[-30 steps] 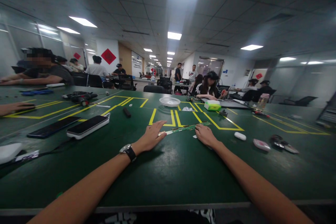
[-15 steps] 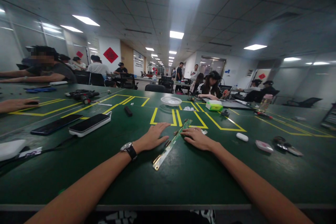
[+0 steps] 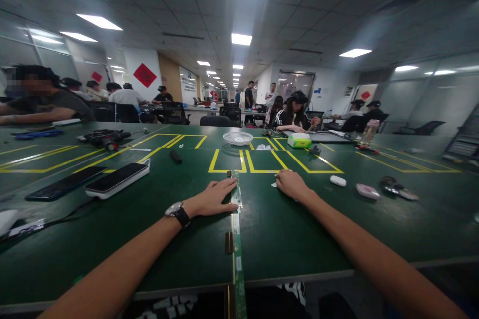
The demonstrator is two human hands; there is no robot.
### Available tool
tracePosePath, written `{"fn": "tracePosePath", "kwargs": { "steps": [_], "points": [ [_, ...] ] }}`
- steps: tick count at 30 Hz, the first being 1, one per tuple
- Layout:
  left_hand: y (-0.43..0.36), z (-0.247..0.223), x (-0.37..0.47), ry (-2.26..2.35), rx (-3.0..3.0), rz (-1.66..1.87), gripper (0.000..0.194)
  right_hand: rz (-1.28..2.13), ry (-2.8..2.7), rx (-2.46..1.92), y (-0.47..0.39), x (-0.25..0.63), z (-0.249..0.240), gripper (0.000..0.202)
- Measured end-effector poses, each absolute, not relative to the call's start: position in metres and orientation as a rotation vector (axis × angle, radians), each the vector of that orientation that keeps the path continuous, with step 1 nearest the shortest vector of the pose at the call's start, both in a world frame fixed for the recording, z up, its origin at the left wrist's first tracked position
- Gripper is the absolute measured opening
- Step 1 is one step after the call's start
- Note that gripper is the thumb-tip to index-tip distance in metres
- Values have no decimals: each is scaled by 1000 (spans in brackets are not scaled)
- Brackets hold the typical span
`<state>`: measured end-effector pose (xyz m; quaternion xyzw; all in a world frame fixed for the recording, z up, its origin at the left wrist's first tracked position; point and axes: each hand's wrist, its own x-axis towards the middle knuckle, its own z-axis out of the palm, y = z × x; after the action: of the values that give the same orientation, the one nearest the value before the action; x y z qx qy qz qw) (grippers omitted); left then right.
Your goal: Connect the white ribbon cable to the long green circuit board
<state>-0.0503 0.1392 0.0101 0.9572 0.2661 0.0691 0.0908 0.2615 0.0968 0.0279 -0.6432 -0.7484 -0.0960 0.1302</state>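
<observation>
swung round since half a second ago, when it lay slanting between both hands, the circuit board point(image 3: 238, 259) now runs almost straight toward the person, and the right hand point(image 3: 294, 185) is apart from it. the board is a long, thin, stiff strip, green with a shiny pale stretch near its far end, and brown tabs point(image 3: 228, 242) stick out along its left side. it crosses the near edge of the green surface point(image 3: 168, 259), and its near end runs out of view; whether it lies flat or tips up cannot be told.

the left hand point(image 3: 211, 201) is spread low, thumb well apart from the other fingers, their tips touching the far part of the board without closing round it. the right hand's fingers are bent and close together by a small white scrap point(image 3: 274, 185); whether they have hold of it cannot be told.

a watch point(image 3: 178, 214) with a round metal case and black strap circles the left wrist. the surface is smooth with a dull sheen, marked with flat yellow tape point(image 3: 267, 171). beyond the hands sits a round white openwork basket point(image 3: 238, 138); a smooth, rounded white case point(image 3: 338, 181) lies to the right.
</observation>
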Motion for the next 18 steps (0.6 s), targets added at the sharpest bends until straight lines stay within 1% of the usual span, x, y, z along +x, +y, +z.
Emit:
{"fn": "tracePosePath", "kwargs": {
  "steps": [2,5,11,18],
  "points": [
    [140,10,-51,797,2836,170,80,-245,-2219,-1843,98,269,23,26],
    [142,8,-51,784,2839,174,81,-177,-2342,-1697,95,255,19,30],
    [145,4,-51,817,2850,190,84,64,-2508,-1169,81,210,16,36],
    [142,6,-49,832,2838,171,83,76,-2517,-1119,73,198,15,38]
  ]
}}
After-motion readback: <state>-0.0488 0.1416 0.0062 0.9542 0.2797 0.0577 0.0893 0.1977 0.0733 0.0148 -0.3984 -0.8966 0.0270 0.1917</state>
